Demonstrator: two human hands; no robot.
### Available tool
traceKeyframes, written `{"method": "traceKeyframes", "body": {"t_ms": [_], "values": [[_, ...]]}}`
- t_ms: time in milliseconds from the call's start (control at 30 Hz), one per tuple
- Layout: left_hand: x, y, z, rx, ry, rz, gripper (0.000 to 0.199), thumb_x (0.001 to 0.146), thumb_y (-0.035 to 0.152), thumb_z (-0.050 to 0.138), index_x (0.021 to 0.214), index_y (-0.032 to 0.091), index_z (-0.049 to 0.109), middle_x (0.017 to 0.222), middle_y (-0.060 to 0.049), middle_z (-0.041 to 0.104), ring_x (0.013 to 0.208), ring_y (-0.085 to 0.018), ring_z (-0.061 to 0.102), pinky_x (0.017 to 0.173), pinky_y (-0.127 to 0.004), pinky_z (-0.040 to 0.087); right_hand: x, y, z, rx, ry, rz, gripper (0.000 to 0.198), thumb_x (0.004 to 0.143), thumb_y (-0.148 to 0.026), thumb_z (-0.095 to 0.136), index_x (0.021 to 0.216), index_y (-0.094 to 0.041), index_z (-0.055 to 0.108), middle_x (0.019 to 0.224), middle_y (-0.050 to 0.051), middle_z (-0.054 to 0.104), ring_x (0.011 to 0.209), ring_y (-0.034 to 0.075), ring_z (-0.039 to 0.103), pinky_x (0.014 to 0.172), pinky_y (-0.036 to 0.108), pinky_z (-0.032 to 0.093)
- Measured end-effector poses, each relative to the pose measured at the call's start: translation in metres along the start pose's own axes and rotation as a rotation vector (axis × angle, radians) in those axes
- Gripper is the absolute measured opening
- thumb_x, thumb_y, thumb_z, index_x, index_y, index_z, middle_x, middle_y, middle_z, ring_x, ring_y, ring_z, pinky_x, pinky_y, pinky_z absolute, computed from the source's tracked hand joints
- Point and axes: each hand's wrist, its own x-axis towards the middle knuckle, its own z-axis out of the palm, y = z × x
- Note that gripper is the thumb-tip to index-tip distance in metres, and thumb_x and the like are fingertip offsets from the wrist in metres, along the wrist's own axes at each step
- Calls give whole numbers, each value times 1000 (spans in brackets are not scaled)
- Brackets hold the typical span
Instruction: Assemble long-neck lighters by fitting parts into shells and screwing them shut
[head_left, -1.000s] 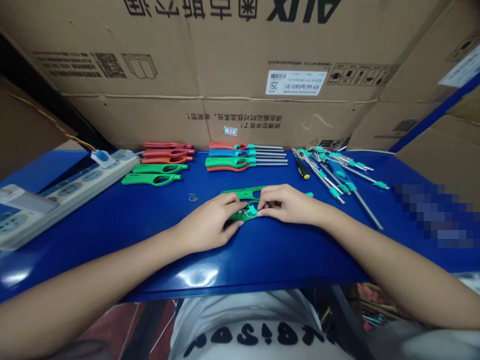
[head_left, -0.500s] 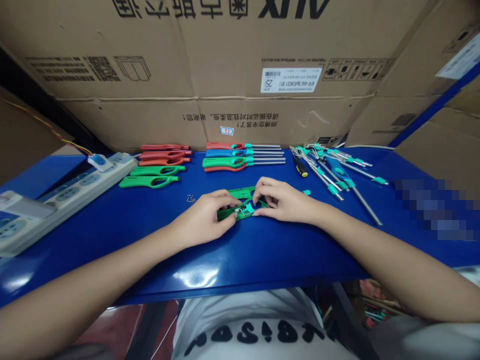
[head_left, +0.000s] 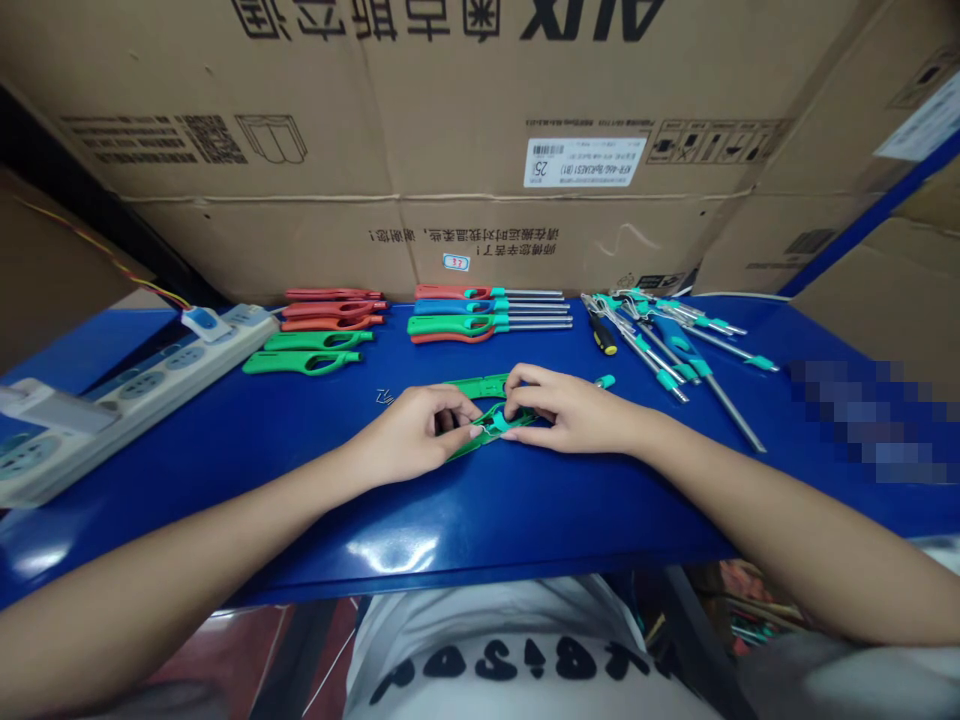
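Note:
Between my hands is an opened green lighter shell half (head_left: 466,446) with a teal trigger (head_left: 498,421) and a thin wire lying in it. My left hand (head_left: 411,428) pinches its left end, thumb and fingers at the wire. My right hand (head_left: 564,408) grips the shell around the trigger, fingers curled over it. A second green shell half (head_left: 480,386) lies just behind, partly covered by the right fingers. From behind my right hand a teal tip (head_left: 605,381) sticks out; the rest of that part is hidden.
Assembled long lighters (head_left: 491,324) lie at the back. Red and green shells (head_left: 306,362) are stacked left, near a power strip (head_left: 150,385). Metal rods with teal parts (head_left: 675,340) and a screwdriver (head_left: 602,334) lie right. Small screws (head_left: 384,397) sit by my left hand. Cardboard (head_left: 300,230) walls the back.
Both hands keep hold of the green shell. Its near half has shifted and tilted slightly, and the left fingers have moved a little along it towards the trigger.

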Motion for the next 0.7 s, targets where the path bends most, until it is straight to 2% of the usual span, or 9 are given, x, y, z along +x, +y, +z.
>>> {"method": "traceKeyframes", "body": {"t_ms": [233, 400, 600, 700], "values": [[1, -1, 1, 18, -8, -19, 26, 87, 37, 65, 94, 15, 76, 83, -4, 72, 62, -13, 58, 55, -24, 42, 2, -7, 5, -281, 0, 14, 32, 92, -50, 64, 98, -19, 65, 115, 8, 59, 77, 16, 60, 64, 28, 43], [1, 0, 0, 62, -28, 31, 27, 90, 34, 61, 103, 17, 78, 85, -4, 75, 63, -13, 58, 54, -23, 41, 1, -7, 5, -300, 35, 44, 29, 97, -46, 57, 96, -18, 64, 112, 8, 61, 73, 14, 59, 61, 26, 39], [1, 1, 2, 34, -44, 12, 27, 90, 31, 59, 104, 16, 77, 78, -2, 75, 51, -10, 51, 49, -22, 38, 3, -10, 8, -358, 47, 24, 32, 96, -48, 56, 95, -18, 64, 107, 8, 62, 72, 15, 59, 59, 27, 37], [1, 1, 3, 33, -41, 22, 28, 91, 32, 59, 104, 16, 77, 80, -3, 75, 52, -11, 52, 49, -22, 38, 4, -11, 10, -383, 46, 6, 28, 96, -44, 56, 93, -17, 64, 107, 9, 63, 72, 15, 59, 58, 27, 37]]}}
